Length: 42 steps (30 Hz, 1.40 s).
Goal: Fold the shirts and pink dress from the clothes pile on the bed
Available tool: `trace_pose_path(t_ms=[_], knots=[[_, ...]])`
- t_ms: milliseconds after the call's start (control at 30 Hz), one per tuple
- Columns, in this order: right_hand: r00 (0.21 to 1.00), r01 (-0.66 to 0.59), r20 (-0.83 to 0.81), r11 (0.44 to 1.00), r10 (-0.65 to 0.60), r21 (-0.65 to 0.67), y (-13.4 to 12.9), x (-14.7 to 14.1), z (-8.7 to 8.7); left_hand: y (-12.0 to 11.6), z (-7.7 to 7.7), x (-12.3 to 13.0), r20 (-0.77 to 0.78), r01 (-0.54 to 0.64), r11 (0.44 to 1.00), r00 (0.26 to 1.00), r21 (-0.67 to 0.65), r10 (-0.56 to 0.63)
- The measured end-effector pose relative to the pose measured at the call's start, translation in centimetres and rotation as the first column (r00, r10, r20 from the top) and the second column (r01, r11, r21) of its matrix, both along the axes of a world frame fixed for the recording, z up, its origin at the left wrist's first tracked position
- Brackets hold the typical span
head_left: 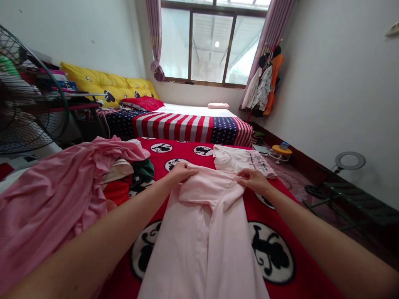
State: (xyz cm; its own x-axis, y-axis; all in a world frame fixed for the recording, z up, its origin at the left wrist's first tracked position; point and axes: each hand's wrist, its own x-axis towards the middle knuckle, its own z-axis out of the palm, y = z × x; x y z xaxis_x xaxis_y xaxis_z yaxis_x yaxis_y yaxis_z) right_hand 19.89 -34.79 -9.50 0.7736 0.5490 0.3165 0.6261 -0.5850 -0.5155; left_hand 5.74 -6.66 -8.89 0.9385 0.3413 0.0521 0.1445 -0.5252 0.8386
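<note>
Pale pink trousers (187,245) lie stretched over a red blanket (165,166) with black-and-white round prints, the legs running toward me. My left hand (184,172) pinches the left corner of the far, waist end. On the opposite corner my right hand (251,179) pinches the cloth between thumb and fingers. Between both hands the top part is folded over toward the legs. Just beyond my right hand lies a folded white and pink printed shirt (240,158).
A heap of clothes with a large pink cloth (68,178) fills the left side, near a fan (28,95). Behind stands a bed with a flag-patterned cover (177,126). A dark green folding bench (361,203) and ring light (350,161) stand at right.
</note>
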Motion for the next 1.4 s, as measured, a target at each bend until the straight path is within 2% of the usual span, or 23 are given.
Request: trace_pose_path(t_ms=[100, 133, 200, 233, 300, 367, 433, 500, 567, 633, 733, 833, 900, 967, 1067, 1100, 1167, 1267, 1333, 1400], knots=[[0.984, 0.045, 0.171, 0.996, -0.057, 0.074, 1.1, -2.4, 0.6, -0.2, -0.2, -0.5, 0.036, -0.081, 0.995, 0.996, 0.060, 0.079], [0.971, 0.005, 0.236, 0.996, -0.026, 0.087, 1.6, -3.6, 0.7, -0.3, -0.1, -0.7, 0.062, -0.117, 0.989, 0.992, 0.095, 0.111], [0.939, -0.140, 0.322, 0.990, 0.122, 0.031, 2.7, -6.1, 0.8, -0.9, 0.0, -1.2, 0.174, -0.200, 0.952, 0.971, 0.233, 0.161], [0.920, -0.211, 0.332, 0.977, 0.207, -0.026, 3.2, -7.3, 0.7, -1.3, 0.0, -1.5, 0.253, -0.230, 0.919, 0.956, 0.321, 0.151], [0.904, -0.276, 0.292, 0.949, 0.311, -0.154, 3.9, -9.1, 0.0, -2.3, -0.2, -2.0, 0.352, -0.193, 0.845, 0.936, 0.499, 0.005], [0.912, -0.259, 0.248, 0.928, 0.326, -0.267, 4.2, -10.1, -1.2, -3.2, -1.0, -2.5, 0.277, -0.015, 0.773, 0.938, 0.634, -0.208], [0.921, -0.229, 0.218, 0.903, 0.322, -0.365, 4.3, -10.3, -2.4, -3.8, -2.4, -3.0, 0.108, 0.156, 0.705, 0.943, 0.692, -0.314], [0.926, -0.206, 0.204, 0.879, 0.317, -0.431, 4.3, -10.0, -3.4, -4.0, -3.7, -3.3, -0.010, 0.216, 0.681, 0.956, 0.700, -0.293], [0.930, -0.183, 0.203, 0.866, 0.306, -0.465, 4.4, -9.8, -3.7, -4.1, -4.3, -3.4, -0.068, 0.227, 0.689, 0.966, 0.688, -0.249], [0.934, -0.173, 0.194, 0.856, 0.299, -0.486, 4.6, -9.8, -3.4, -4.2, -4.1, -3.4, -0.113, 0.240, 0.695, 0.968, 0.678, -0.223], [0.942, -0.181, 0.155, 0.839, 0.299, -0.514, 3.9, -11.0, -2.0, -4.6, -2.5, -4.5, -0.208, 0.278, 0.713, 0.960, 0.644, -0.186], [0.922, -0.214, 0.199, 0.867, 0.331, -0.450, 0.4, -14.1, -1.0, -4.7, -1.0, -8.9, -0.282, 0.358, 0.684, 0.932, 0.636, -0.227], [0.896, -0.264, 0.249, 0.891, 0.369, -0.370, -3.5, -17.2, -0.9, -4.5, -0.4, -13.8, -0.279, 0.398, 0.626, 0.917, 0.670, -0.285], [0.878, -0.313, 0.255, 0.889, 0.404, -0.333, -8.1, -20.7, -1.0, -4.3, -0.1, -19.8, -0.239, 0.403, 0.594, 0.911, 0.696, -0.337], [0.859, -0.393, 0.169, 0.835, 0.483, -0.386, -14.0, -25.5, -1.5, -4.4, -0.6, -28.4, -0.218, 0.474, 0.596, 0.865, 0.648, -0.452], [0.858, -0.411, 0.132, 0.818, 0.497, -0.403, -15.3, -26.8, -1.6, -4.4, -1.0, -30.8, -0.215, 0.509, 0.602, 0.843, 0.616, -0.493], [0.864, -0.426, 0.080, 0.807, 0.497, -0.409, -16.8, -28.8, -2.0, -4.5, -2.2, -34.4, -0.184, 0.502, 0.647, 0.849, 0.574, -0.496], [0.871, -0.440, 0.049, 0.820, 0.489, -0.366, -16.4, -30.6, -2.2, -4.8, -3.8, -36.6, -0.149, 0.511, 0.668, 0.840, 0.540, -0.522], [0.851, -0.482, 0.038, 0.808, 0.524, -0.338, -15.2, -31.3, -2.0, -5.4, -4.0, -36.4, -0.099, 0.530, 0.638, 0.806, 0.558, -0.583], [0.819, -0.536, 0.029, 0.781, 0.573, -0.320, -13.9, -31.7, -1.7, -6.3, -3.5, -35.6, -0.063, 0.534, 0.607, 0.778, 0.589, -0.625]])
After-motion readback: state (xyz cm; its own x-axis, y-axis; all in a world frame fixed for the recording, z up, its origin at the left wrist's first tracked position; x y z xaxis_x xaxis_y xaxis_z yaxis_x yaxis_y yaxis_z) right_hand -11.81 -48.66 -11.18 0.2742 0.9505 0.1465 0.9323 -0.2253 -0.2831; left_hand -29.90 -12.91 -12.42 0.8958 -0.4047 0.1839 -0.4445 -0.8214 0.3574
